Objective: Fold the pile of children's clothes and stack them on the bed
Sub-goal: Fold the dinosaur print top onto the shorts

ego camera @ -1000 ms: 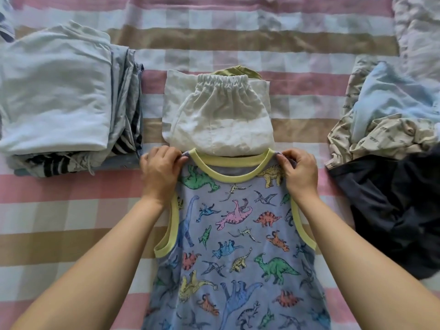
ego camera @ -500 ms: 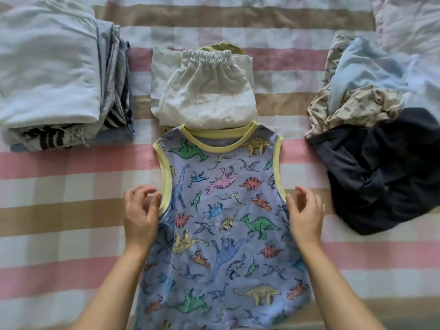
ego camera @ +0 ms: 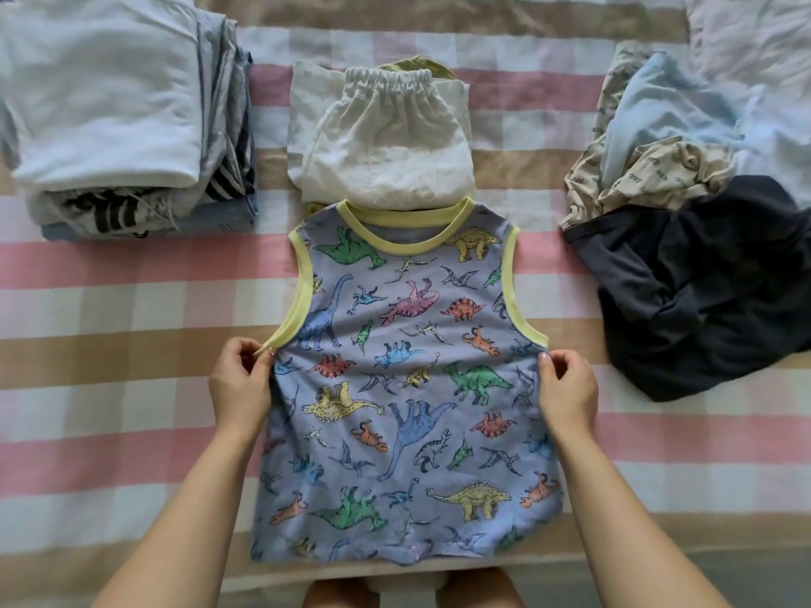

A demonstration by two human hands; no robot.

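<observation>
Status from the head view, as I read it remotely:

1. The sleeveless dinosaur top (ego camera: 408, 388) lies front side up and spread flat on the bed (ego camera: 109, 309), neckline pointing away from the person, hem at the near edge of the mattress. The fabric is blue-violet with yellow trim at the neck and armholes.
2. The left hand (ego camera: 239, 383) pinches the lower end of the yellow armhole trim on its side of the top, between thumb and fingertips.
3. The right hand (ego camera: 568, 386) sits at the opposite side seam just below the other armhole. Its thumb lies on the fabric and its fingers are curled; it appears to pinch the edge, though the fingertips are partly hidden.
4. The white shorts (ego camera: 386, 142), folded with the elastic waistband facing away, sit just beyond the neckline, and the top's collar overlaps their near edge.
5. The folded stack (ego camera: 101, 94) stands at the far left, a pale blue item on top and striped pieces showing at its side.
6. The unfolded pile (ego camera: 658, 138) lies at the far right: light blue and beige printed pieces, with a dark navy garment (ego camera: 711, 291) crumpled at its near side, near the top but apart from it.
</observation>
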